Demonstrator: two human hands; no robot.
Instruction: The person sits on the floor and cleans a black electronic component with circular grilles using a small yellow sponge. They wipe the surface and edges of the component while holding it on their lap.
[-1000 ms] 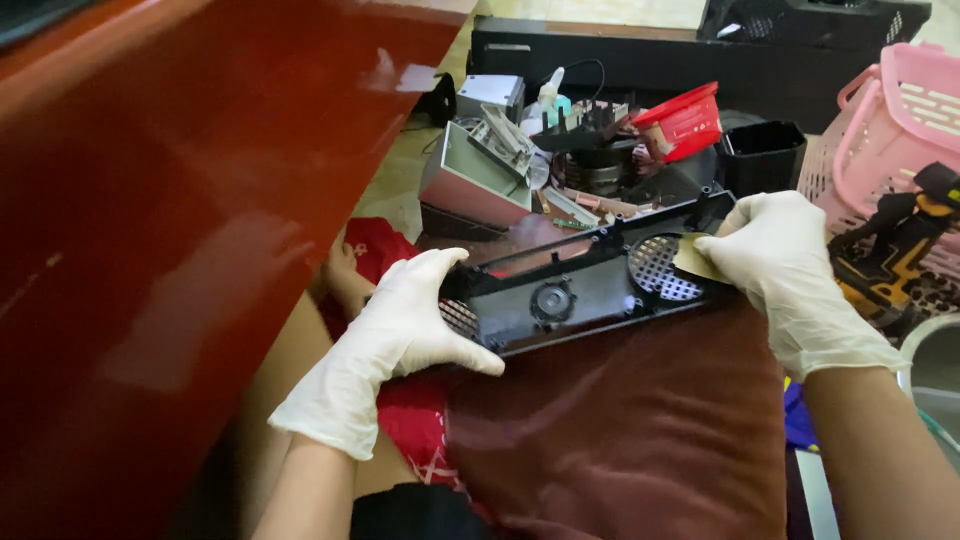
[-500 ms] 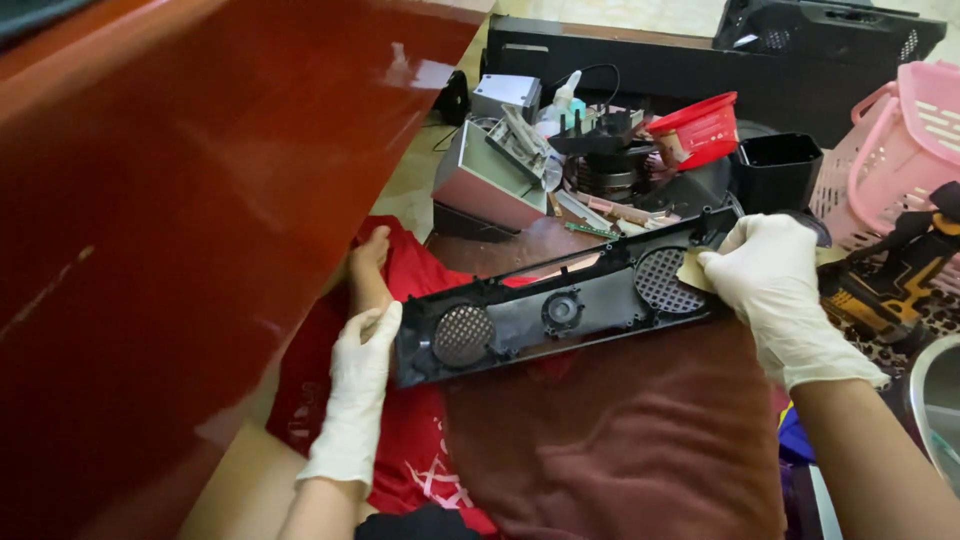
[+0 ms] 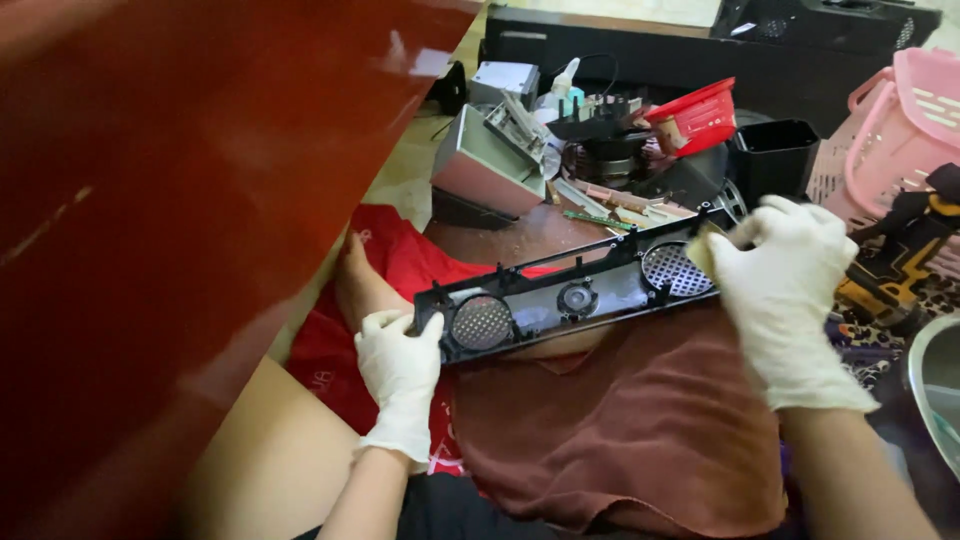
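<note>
A long black plastic panel (image 3: 575, 295) with two round mesh grilles and a small centre knob lies across my lap, tilted up to the right. My left hand (image 3: 400, 375), in a white glove, grips its lower left end. My right hand (image 3: 785, 290), also gloved, holds the upper right end and presses a small yellowish pad (image 3: 700, 250) against the right grille. Under the panel a brown towel (image 3: 620, 430) covers my legs.
A large glossy red board (image 3: 180, 200) fills the left side. Behind the panel stand a grey metal box (image 3: 490, 165), a red tray (image 3: 700, 115), a black bin (image 3: 775, 155), pink baskets (image 3: 900, 130) and a yellow-black power tool (image 3: 895, 260). Red cloth (image 3: 400, 260) lies on the floor.
My left hand slid from on top of the panel down to its left end. The panel shifted and both grilles now show. My right hand stays at the right end.
</note>
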